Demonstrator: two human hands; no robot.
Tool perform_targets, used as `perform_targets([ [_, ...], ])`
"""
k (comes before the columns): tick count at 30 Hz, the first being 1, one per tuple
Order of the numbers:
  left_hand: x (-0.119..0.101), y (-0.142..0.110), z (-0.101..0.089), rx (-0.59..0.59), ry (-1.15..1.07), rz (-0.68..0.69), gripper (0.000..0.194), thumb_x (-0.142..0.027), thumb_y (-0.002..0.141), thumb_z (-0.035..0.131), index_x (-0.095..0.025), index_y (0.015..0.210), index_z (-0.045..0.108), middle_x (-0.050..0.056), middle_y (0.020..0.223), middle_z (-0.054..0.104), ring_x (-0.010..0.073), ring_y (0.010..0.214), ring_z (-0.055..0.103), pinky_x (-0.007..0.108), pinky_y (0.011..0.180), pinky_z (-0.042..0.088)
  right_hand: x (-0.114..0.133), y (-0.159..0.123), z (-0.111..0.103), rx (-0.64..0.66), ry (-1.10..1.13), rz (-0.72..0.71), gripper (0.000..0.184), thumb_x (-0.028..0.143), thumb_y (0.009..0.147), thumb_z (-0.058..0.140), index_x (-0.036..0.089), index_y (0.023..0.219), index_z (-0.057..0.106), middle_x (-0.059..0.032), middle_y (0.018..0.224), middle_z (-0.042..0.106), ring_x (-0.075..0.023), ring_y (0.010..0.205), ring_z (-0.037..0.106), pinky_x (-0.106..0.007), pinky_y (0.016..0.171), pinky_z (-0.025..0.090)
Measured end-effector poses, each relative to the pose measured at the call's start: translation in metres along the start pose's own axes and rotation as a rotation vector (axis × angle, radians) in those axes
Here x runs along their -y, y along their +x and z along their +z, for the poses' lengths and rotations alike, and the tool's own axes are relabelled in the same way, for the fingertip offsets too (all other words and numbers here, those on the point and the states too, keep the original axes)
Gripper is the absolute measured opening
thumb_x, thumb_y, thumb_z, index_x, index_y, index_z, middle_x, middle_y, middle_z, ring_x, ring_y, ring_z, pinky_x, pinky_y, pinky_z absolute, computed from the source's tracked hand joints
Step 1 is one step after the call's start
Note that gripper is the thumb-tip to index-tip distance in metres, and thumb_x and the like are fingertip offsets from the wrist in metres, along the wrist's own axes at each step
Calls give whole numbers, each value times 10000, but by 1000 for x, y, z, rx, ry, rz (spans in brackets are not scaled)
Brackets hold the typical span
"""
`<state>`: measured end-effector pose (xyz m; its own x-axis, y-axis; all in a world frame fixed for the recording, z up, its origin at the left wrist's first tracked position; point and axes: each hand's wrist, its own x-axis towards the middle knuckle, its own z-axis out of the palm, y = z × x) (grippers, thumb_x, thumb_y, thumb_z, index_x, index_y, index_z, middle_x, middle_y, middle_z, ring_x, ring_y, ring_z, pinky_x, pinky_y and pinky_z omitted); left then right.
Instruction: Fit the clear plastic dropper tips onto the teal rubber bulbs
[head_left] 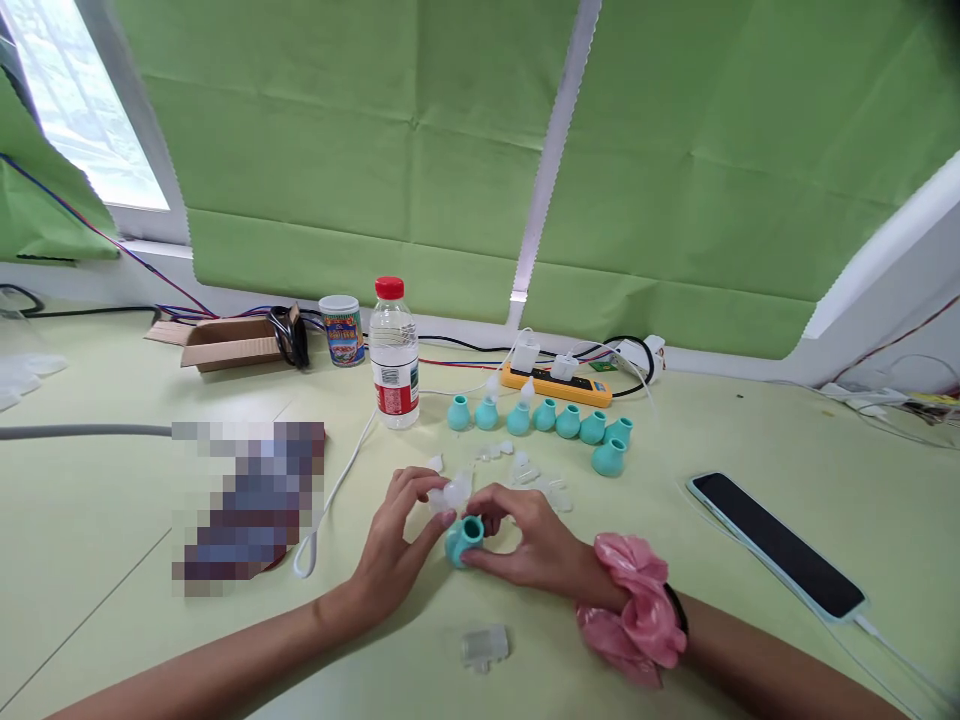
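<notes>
At the frame's lower centre, the right hand (536,545) has its fingers wrapped round one turquoise bulb (454,548), mouth uppermost; those of the left hand (390,545) appear to pinch one translucent piece (456,491). A light, steady hold should keep the mouth round. Eight other bulbs (608,459) sit right of centre, beyond one phone's (776,545) upper left

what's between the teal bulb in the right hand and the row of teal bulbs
Small loose translucent plastic pieces lie there, as the head view shows.
</notes>
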<state>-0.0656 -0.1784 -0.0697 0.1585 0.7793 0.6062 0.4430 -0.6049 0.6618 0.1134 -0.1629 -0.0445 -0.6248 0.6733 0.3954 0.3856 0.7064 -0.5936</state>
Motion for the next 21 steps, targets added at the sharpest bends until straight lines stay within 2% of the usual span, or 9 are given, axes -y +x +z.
perform_targets([
  [4,-5,-3,0,79,-51,55,175,-143,812,450,-194,979,465,58,961,513,168,928,460,303,784,414,-6,-2,15,-3,-60,8,274,323,655,632,178,849,504,-5,733,561,-129,679,523,-246,635,430],
  [6,-4,-2,-1,48,-41,55,200,-138,803,468,-198,994,472,56,981,537,169,956,457,306,805,411,-6,-3,14,-19,-92,-31,230,302,678,607,178,842,503,-29,786,570,-151,762,531,-265,693,428],
  [10,1,1,-2,-62,-3,47,161,-157,781,509,-190,939,508,44,918,581,168,915,500,293,773,431,-4,1,-1,-117,-91,-116,264,210,669,569,184,899,441,-89,1020,541,-184,967,499,-296,811,403],
  [12,2,1,-1,-44,3,16,141,-178,778,514,-182,918,514,38,878,588,156,850,535,268,729,445,-5,4,-11,-135,-113,-128,288,155,636,546,195,892,420,-73,988,552,-184,934,512,-297,792,407],
  [15,2,-4,1,50,-8,-36,157,-202,776,513,-173,931,525,33,877,607,139,788,566,238,710,449,-5,8,-22,-117,-217,-120,306,107,573,513,202,853,435,-31,824,560,-182,796,510,-293,706,406],
  [18,0,-7,1,120,-60,-85,186,-223,770,516,-159,943,538,36,861,623,139,753,574,229,695,450,-5,8,-23,-75,-292,-140,291,113,551,492,192,827,445,-15,732,529,-165,693,480,-268,625,384],
  [21,-3,-5,0,216,-156,-190,207,-255,764,517,-140,932,556,42,810,621,143,716,564,232,669,450,-6,6,-17,-67,-302,-165,251,126,576,482,183,816,438,-10,704,516,-141,631,476,-234,556,362],
])
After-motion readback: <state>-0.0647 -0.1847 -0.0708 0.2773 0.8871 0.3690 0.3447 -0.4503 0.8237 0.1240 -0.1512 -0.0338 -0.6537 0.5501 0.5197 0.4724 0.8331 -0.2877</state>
